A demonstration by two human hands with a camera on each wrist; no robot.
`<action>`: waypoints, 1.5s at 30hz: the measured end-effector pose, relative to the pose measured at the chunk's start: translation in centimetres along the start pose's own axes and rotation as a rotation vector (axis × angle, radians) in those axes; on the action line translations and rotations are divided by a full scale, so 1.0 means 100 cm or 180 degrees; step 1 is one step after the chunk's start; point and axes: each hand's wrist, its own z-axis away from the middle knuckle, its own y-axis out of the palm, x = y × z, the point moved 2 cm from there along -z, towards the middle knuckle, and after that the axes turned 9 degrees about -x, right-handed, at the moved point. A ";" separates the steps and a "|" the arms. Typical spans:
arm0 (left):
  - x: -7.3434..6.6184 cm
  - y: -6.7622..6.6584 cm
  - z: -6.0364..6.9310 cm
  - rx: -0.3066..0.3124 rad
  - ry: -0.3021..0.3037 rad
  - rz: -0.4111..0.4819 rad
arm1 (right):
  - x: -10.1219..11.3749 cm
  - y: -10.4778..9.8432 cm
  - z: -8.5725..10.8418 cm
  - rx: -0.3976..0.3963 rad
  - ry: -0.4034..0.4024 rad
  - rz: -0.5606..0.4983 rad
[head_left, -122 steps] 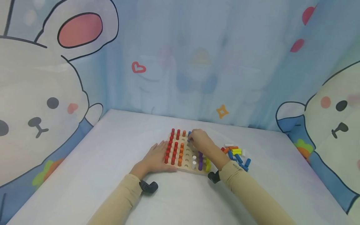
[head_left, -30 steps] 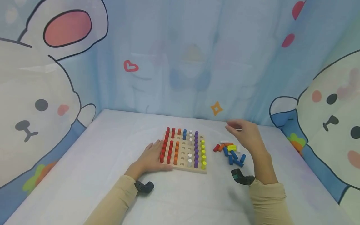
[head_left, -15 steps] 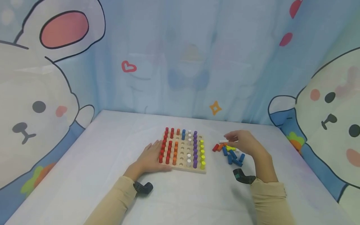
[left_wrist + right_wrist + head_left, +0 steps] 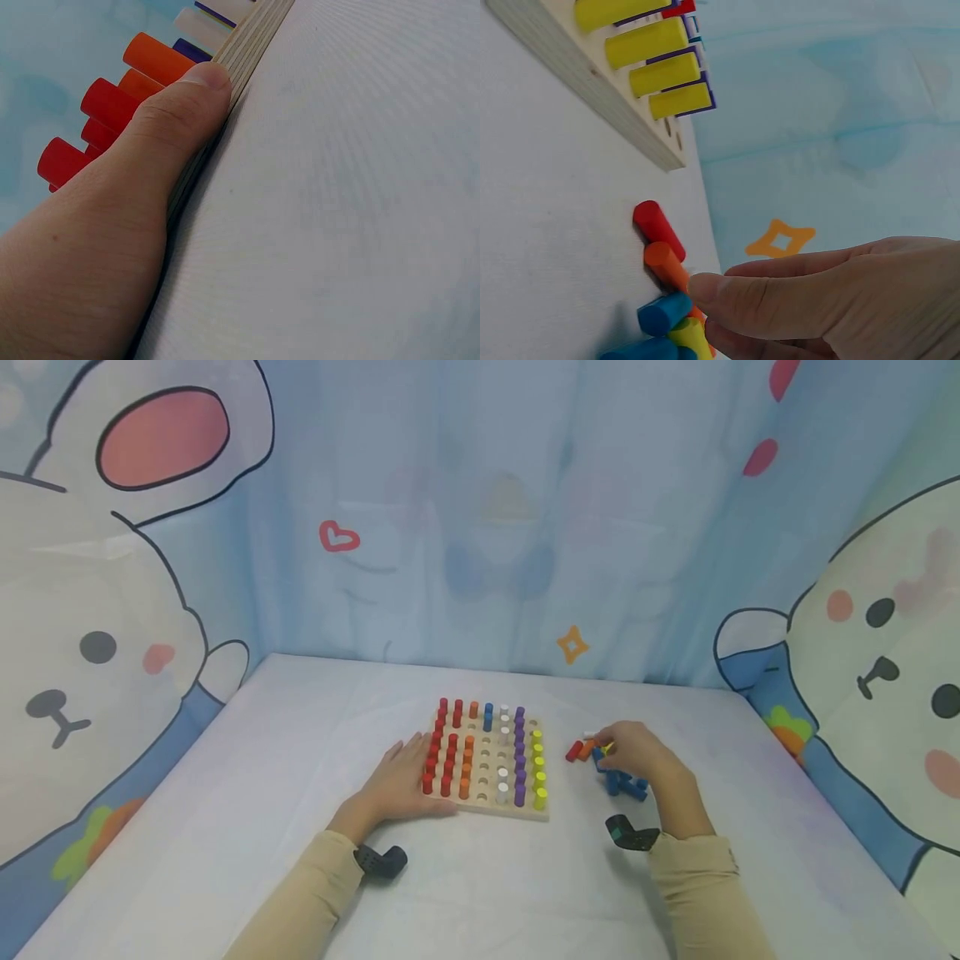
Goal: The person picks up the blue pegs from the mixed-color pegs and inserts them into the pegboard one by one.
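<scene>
A wooden pegboard (image 4: 525, 814) stands on the white table, with upright pegs in columns of red, orange, blue, white, purple and yellow. Its blue column holds two pegs at the far end, with bare holes nearer. My left hand (image 4: 401, 781) rests along the board's left side, thumb (image 4: 184, 101) against the front edge. My right hand (image 4: 637, 752) reaches over the loose pegs right of the board, thumb and fingers apart. In the right wrist view its thumb tip is near an orange peg (image 4: 665, 264), beside blue pegs (image 4: 665, 313) and a yellow peg (image 4: 691, 339).
A loose red peg (image 4: 573, 752) lies at the left end of the pile, closest to the board. A blue cartoon curtain (image 4: 420, 593) hangs behind the table. White tablecloth (image 4: 480, 893) spreads in front of the board.
My right hand left the blue column, went right past the loose pegs, then came down and slightly left over them. Two blue pegs now stand in that column. My left hand stays at the board.
</scene>
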 end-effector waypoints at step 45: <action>0.000 -0.001 0.001 -0.0019 0.0025 0.0004 | -0.003 0.014 -0.007 -0.0062 -0.0109 0.0309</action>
